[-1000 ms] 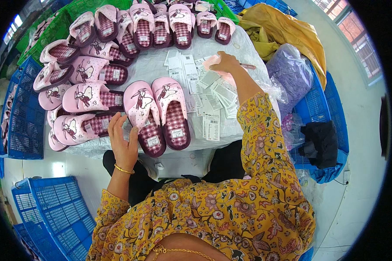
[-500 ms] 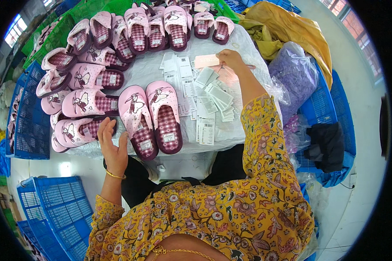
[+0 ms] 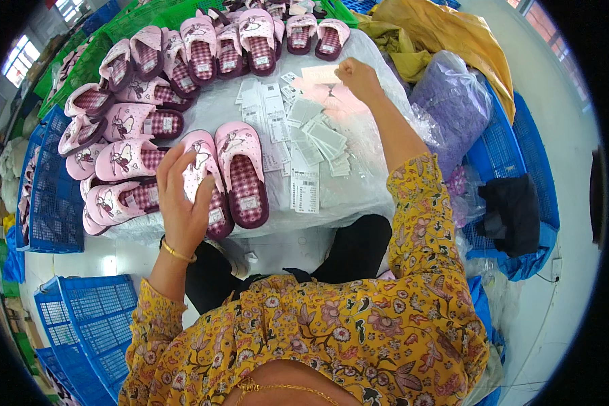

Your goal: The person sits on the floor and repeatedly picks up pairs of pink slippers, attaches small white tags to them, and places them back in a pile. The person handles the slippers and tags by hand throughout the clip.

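Observation:
My left hand (image 3: 185, 203) is over the left slipper (image 3: 199, 159) of a pink pair, its fingers apart and partly hiding the slipper. Whether it touches the fabric I cannot tell. Close beside that slipper lies its mate (image 3: 245, 169), with a plum checked insole and a small white label. At the table's far side, my right hand (image 3: 360, 78) is closed at the right end of a pale pink card (image 3: 320, 74), gripping its edge. White printed tags (image 3: 325, 139) lie in loose overlapping heaps between the slippers and my right arm.
More pink slippers (image 3: 125, 159) line the left and far sides of the plastic-covered table (image 3: 369, 183). Blue crates (image 3: 91, 318) stand at the left, with a green crate (image 3: 155, 17) behind. A bag of purple material (image 3: 450, 101) and yellow cloth (image 3: 446, 34) are at the right.
My left hand has moved up and right, from beside the slipper pair to over the left slipper. My right hand has shifted slightly farther away along with the card.

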`<state>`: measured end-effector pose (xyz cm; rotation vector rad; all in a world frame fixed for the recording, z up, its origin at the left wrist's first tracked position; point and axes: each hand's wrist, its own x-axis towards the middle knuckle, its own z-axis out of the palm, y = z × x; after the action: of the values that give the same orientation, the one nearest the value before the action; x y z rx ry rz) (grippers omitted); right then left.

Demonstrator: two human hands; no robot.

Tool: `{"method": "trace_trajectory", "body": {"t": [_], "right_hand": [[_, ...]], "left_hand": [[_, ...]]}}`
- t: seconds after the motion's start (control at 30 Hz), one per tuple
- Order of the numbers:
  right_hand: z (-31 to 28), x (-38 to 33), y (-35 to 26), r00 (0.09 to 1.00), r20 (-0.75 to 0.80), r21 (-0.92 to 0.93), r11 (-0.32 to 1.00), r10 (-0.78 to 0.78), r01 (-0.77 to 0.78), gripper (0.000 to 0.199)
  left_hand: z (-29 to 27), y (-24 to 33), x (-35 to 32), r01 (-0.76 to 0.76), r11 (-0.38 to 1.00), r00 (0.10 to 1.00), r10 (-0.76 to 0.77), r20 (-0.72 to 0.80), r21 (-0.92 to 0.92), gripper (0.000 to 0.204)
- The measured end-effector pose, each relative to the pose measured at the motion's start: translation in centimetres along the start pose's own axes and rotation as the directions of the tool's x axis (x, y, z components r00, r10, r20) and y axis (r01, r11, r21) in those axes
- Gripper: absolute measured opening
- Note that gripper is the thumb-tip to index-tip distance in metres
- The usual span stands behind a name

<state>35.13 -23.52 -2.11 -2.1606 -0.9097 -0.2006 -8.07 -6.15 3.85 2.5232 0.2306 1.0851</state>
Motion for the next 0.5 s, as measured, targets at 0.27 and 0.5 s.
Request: {"method": "trace_trajectory", "body": {"t": [0.27, 0.5], "right_hand": [[-6.7, -9.6, -12.8, 0.903, 0.287, 0.248, 0.936, -0.318, 0.251, 0.023], [-8.9, -17.5, -10.3, 0.993, -0.027, 0.311, 0.943, -0.113, 0.115, 0.019]], "left_hand": [[6.8, 5.1, 6.7, -0.214, 0.971, 0.968, 0.226, 0.107, -0.109, 0.047], [12.2, 6.2, 7.7, 0.226, 0.906, 0.866, -0.019, 0.499, -0.358, 0.028]]}}
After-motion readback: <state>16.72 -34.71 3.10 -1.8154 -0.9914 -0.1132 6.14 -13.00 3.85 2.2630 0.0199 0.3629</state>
